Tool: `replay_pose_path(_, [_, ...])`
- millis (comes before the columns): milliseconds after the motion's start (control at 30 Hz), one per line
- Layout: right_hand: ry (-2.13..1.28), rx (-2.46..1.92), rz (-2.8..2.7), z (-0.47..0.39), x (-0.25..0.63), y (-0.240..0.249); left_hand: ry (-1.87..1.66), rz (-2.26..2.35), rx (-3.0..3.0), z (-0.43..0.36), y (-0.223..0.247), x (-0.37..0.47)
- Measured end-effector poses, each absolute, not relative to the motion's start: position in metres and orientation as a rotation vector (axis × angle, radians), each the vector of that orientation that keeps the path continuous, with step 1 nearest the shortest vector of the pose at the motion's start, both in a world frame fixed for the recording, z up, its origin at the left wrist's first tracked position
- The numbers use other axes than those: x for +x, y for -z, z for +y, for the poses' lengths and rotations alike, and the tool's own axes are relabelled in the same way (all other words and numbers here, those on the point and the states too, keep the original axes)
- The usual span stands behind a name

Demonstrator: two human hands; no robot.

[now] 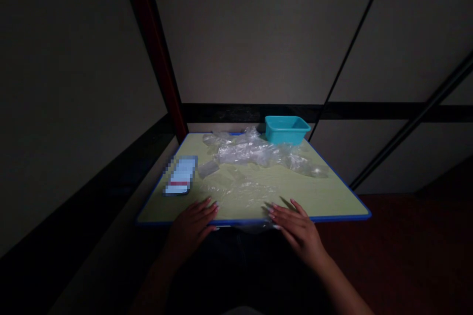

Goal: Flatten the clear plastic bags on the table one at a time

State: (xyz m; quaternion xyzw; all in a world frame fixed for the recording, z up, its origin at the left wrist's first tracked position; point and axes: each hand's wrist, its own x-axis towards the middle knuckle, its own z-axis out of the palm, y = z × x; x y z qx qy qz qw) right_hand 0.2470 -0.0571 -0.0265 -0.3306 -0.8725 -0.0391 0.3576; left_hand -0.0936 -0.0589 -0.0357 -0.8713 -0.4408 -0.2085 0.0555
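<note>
A clear plastic sheet or bag lies flat at the front middle of the yellow-green table, its near end over the front edge. My left hand rests with fingers spread at the front edge, by the sheet's left side. On the right side of the sheet, my right hand lies with its fingers apart, touching the plastic. Neither hand grips anything. Behind the sheet, crumpled clear plastic bags stretch across the table. A small folded clear piece lies left of centre.
A turquoise bin stands at the back right of the table. At the left lies a phone with a lit, pixelated screen. The table has a blue rim, and panelled walls rise behind it and at the left.
</note>
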Motion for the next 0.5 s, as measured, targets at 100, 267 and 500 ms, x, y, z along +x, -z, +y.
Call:
replay_pose_path(100, [-0.033, -0.866, -2.223, -0.051, 0.245, 0.008, 0.592, -1.382, -2.654, -0.059, 0.033, -0.092])
replay_pose_path(267, [-0.198, -0.875, -2.166, -0.033, 0.242, -0.018, 0.566, -1.490, -2.598, -0.061, 0.026, -0.077])
replay_pose_path(500, [-0.261, -0.912, -2.101, -0.010, 0.237, -0.049, 0.647, -1.633, -2.520, -0.054, 0.007, -0.043])
